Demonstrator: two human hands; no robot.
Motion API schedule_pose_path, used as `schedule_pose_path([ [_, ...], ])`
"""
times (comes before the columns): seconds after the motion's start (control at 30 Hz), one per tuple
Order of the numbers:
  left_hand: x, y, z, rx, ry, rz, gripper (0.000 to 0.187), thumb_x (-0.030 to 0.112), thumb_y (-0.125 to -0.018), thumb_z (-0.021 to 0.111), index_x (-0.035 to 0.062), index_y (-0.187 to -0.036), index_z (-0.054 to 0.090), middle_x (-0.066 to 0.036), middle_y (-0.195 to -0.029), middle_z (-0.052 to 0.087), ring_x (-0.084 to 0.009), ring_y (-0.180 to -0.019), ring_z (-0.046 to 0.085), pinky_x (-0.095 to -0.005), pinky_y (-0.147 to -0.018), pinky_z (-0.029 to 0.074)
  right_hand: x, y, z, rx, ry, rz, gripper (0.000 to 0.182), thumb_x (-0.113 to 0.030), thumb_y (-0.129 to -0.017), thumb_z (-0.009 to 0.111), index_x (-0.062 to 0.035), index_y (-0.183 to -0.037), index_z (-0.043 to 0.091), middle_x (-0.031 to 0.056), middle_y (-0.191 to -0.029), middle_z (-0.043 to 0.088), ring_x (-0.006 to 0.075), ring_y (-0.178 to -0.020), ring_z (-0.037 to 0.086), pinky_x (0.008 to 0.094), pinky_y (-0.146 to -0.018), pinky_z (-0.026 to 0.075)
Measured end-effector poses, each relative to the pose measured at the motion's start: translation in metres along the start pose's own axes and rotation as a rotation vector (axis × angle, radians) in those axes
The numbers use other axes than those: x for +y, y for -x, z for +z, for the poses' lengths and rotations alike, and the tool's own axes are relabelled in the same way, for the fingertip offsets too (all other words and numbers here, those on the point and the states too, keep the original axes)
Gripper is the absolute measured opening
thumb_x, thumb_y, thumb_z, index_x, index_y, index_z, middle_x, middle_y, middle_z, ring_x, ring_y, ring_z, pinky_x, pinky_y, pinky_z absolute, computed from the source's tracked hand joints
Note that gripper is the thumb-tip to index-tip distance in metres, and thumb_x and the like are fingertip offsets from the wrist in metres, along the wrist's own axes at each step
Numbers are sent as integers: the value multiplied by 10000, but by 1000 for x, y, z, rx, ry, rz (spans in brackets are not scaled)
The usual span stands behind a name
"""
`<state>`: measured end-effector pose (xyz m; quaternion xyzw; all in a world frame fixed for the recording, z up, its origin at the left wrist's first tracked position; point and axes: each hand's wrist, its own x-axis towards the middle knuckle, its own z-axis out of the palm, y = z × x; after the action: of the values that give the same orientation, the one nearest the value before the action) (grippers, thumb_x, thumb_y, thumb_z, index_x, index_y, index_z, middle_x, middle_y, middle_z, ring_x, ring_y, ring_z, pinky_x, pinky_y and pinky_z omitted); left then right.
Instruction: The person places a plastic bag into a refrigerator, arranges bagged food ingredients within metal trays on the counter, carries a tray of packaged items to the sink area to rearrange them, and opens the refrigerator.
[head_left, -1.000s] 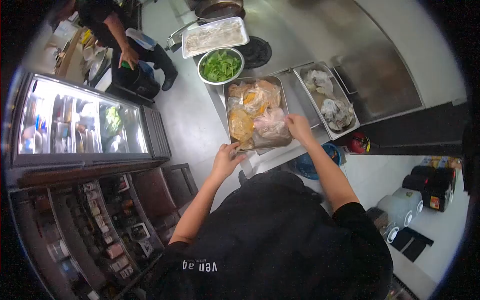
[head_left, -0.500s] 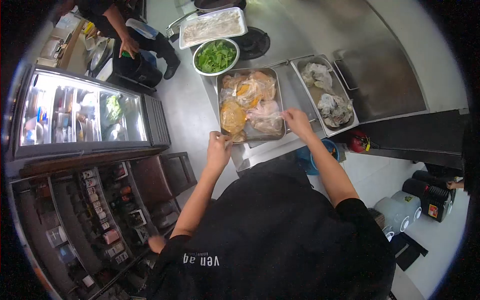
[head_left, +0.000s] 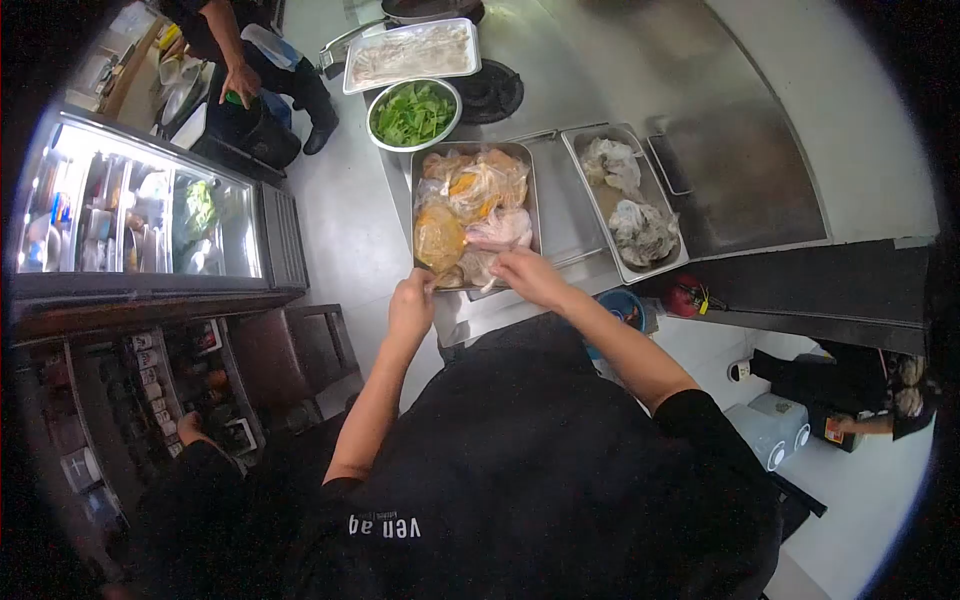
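Observation:
A metal tray [head_left: 534, 222] holds several clear plastic bags [head_left: 474, 184] with orange and pale pink contents. At the tray's near left corner, my left hand [head_left: 412, 303] is closed, its fingertips on the edge of the plastic by the yellow bag [head_left: 439, 238]. My right hand [head_left: 528, 276] pinches a strip of plastic over the near edge of the tray, close to a pale pink piece [head_left: 499, 230] among the bags. The small bag between my hands is partly hidden by them.
Behind the tray stand a bowl of green leaves [head_left: 413, 114] and a white tray [head_left: 412, 55]. A second metal tray [head_left: 627, 204] with crumpled bags lies right. Other people stand at upper left, lower left and far right. A lit fridge [head_left: 150, 205] is left.
My right hand has moved left and nearer my left hand, drawing the plastic with it. The pale pink piece shows more openly. A person's hand has shifted at the left shelves.

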<state>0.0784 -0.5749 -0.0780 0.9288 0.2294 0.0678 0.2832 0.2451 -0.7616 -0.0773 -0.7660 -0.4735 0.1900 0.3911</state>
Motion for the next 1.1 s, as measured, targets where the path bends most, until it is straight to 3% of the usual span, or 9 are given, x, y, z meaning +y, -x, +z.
schedule_pose_path([
  [0.2, -3, 1, -1, 34, 137, -19, 204, 0, -765, 580, 48, -963, 583, -168, -843, 621, -382, -779, 571, -464, -719, 462, -1, -12, -1, -121, 97, -26, 245, -280, -884, 564, -45, -860, 627, 161, -807, 601, 326, -850, 574, 405, -719, 451],
  [0.3, -4, 1, -1, -4, 113, 16, 255, 30, -813, 567, 53, -1065, 599, -158, -960, 636, -354, -924, 578, -417, -803, 463, -6, -34, -20, -344, 91, 88, 265, -288, -873, 576, -35, -822, 636, 160, -768, 604, 325, -742, 584, 405, -667, 458],
  [0.43, 2, 2, -2, -3, 90, 6, 230, -5, -787, 563, 42, -993, 654, -161, -949, 634, -351, -914, 578, -412, -803, 465, -8, -90, -30, -5, 142, 57, 273, -284, -847, 597, -20, -801, 653, 179, -744, 619, 354, -710, 599, 434, -668, 469],
  [0.5, 3, 2, -4, -53, 139, 18, 275, -41, -748, 555, 46, -989, 656, -163, -923, 632, -354, -883, 578, -413, -795, 465, 3, -130, -24, 166, 134, 15, 247, -268, -841, 602, -34, -861, 680, 133, -785, 649, 306, -802, 627, 382, -691, 479],
  [0.57, -7, 3, 5, 0, 161, 73, 331, -74, -706, 540, 51, -990, 657, -163, -884, 629, -353, -854, 578, -413, -785, 466, 11, -160, -15, 149, 402, -100, 214, -224, -840, 579, -65, -937, 684, 125, -910, 659, 281, -884, 622, 380, -741, 490],
  [0.63, -8, 4, 7, -31, 134, 114, 340, -45, -700, 538, 61, -999, 660, -161, -952, 618, -357, -878, 552, -428, -796, 463, 17, -184, -1, 154, 538, 27, 199, -173, -828, 552, -78, -952, 674, 115, -981, 647, 277, -945, 601, 408, -759, 497],
  [0.83, -11, 11, 9, -1, 150, 83, 431, -115, -617, 526, 55, -994, 645, -128, -993, 613, -342, -933, 559, -397, -835, 470, 62, -217, 24, -3, 883, -113, 139, -144, -790, 545, -62, -827, 651, 91, -967, 633, 295, -960, 566, 435, -754, 502],
  [1.0, -7, 8, 3, -42, 177, 82, 410, -91, -643, 530, 54, -1007, 652, -139, -971, 620, -340, -929, 572, -393, -832, 472, 64, -212, -16, 141, 639, -32, 150, -154, -786, 572, -29, -783, 656, 109, -836, 651, 302, -795, 592, 411, -708, 487],
  [1.1, 0, -3, -3, -37, 216, 76, 326, -42, -687, 569, 50, -985, 665, -150, -959, 628, -339, -919, 582, -396, -819, 475, 50, -196, -50, 254, 216, -53, 198, -199, -832, 590, -8, -828, 645, 97, -781, 654, 255, -709, 606, 358, -672, 479],
])
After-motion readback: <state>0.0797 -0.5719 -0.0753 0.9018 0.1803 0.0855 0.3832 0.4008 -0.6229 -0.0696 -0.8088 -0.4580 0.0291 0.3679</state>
